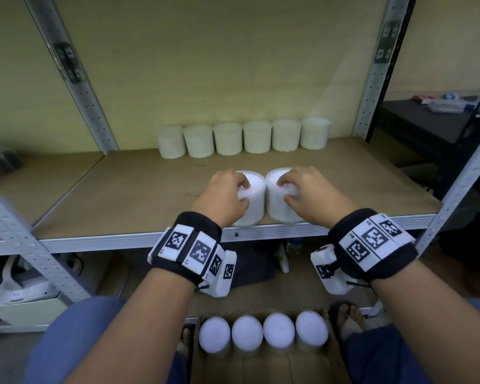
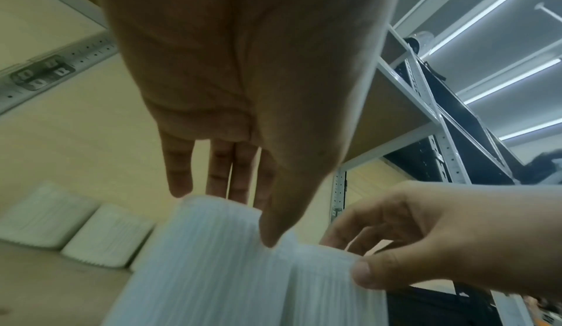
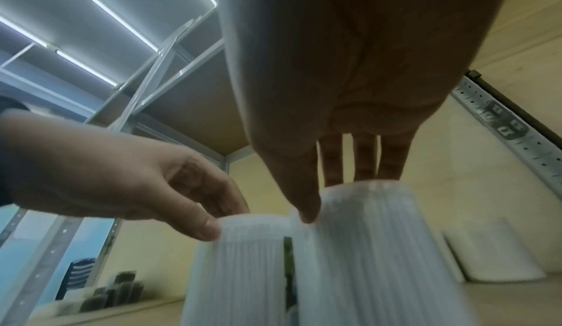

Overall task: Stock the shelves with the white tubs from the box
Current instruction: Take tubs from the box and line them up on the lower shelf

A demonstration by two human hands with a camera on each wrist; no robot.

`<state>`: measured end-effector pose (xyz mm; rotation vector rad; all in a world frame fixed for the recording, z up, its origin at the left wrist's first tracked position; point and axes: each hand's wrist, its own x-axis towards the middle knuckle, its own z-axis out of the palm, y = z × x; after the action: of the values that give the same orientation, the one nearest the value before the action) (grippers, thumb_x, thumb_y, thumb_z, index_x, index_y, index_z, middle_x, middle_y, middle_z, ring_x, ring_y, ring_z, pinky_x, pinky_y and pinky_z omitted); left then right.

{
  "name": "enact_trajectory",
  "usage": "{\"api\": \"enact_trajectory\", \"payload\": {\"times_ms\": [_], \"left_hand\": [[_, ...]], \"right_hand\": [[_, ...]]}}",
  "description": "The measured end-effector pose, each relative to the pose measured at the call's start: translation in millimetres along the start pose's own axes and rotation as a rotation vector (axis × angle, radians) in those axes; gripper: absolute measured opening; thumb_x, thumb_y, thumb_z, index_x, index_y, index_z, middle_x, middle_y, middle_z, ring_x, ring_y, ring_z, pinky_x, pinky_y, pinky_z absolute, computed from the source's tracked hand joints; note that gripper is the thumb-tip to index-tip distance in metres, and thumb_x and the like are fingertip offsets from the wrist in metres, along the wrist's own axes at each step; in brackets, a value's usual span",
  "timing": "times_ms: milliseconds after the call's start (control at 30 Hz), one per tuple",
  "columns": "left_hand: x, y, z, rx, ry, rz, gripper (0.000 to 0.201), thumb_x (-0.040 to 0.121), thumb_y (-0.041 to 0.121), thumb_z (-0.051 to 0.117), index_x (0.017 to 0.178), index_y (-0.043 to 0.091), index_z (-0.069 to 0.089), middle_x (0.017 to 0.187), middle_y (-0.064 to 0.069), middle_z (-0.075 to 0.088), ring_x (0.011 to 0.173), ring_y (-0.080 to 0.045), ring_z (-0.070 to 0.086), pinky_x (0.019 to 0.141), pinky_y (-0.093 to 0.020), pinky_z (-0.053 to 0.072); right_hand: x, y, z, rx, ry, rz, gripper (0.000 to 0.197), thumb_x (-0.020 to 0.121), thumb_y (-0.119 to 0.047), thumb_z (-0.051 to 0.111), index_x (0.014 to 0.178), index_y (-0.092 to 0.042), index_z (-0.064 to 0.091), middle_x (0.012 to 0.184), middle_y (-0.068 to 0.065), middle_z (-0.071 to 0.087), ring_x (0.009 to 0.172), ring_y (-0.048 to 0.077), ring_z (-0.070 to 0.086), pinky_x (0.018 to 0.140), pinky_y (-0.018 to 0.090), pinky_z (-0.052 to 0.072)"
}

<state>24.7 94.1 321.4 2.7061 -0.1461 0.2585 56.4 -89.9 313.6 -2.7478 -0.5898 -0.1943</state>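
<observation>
Both hands forward, left hand [image 1: 224, 195] and right hand [image 1: 310, 194] curled, gripping

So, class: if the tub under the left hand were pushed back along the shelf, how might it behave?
The tub is taller than wide and upright, so a high push might tip it. Its ribbed wall probably grips well. The left hand holds it by fingertips at the rim, suggesting it is fairly light.

Black wristbands [image 1: 197, 245], white coded tags
</observation>
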Motion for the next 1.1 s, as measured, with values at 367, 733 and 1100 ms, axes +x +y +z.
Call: {"api": "enact_trajectory", "payload": {"times_ms": [367,733,1100], "left_hand": [[15.1,5.2,17.5,-0.015,0.047,0.013,0.031,0.092,0.018,0.058,0.122,0.018,0.06,0.132,-0.003,0.053,0.121,-0.018,0.048,0.092,-0.021,0.035],[65.1,37.7,44.6,-0.033,0.046,0.066,0.031,0.091,0.012,0.058,0.123,0.012,0.061,0.13,-0.008,0.056,0.118,-0.022,0.054,0.088,-0.021,0.039],[133.1,50.9,69.1,-0.094,-0.011,0.028,0.033,0.088,0.014,0.063,0.121,0.012,0.062,0.132,-0.01,0.054,0.111,-0.023,0.06,0.086,-0.02,0.038]], "right_hand": [[3.6,17.6,2.3,0.001,0.078,0.007,0.033,0.09,-0.02,0.059,0.123,-0.02,0.061,0.125,-0.002,0.06,0.115,0.022,0.048,0.098,0.029,0.038],[15.9,60.3,-11.2,0.003,0.091,0.119,0.033,0.091,-0.018,0.059,0.123,-0.019,0.062,0.129,0.0,0.059,0.122,0.021,0.047,0.101,0.03,0.037],[54.7,104.5,-16.6,0.117,0.103,0.234,0.032,0.088,-0.021,0.065,0.12,-0.017,0.065,0.127,0.001,0.061,0.118,0.016,0.055,0.093,0.018,0.036]]}}
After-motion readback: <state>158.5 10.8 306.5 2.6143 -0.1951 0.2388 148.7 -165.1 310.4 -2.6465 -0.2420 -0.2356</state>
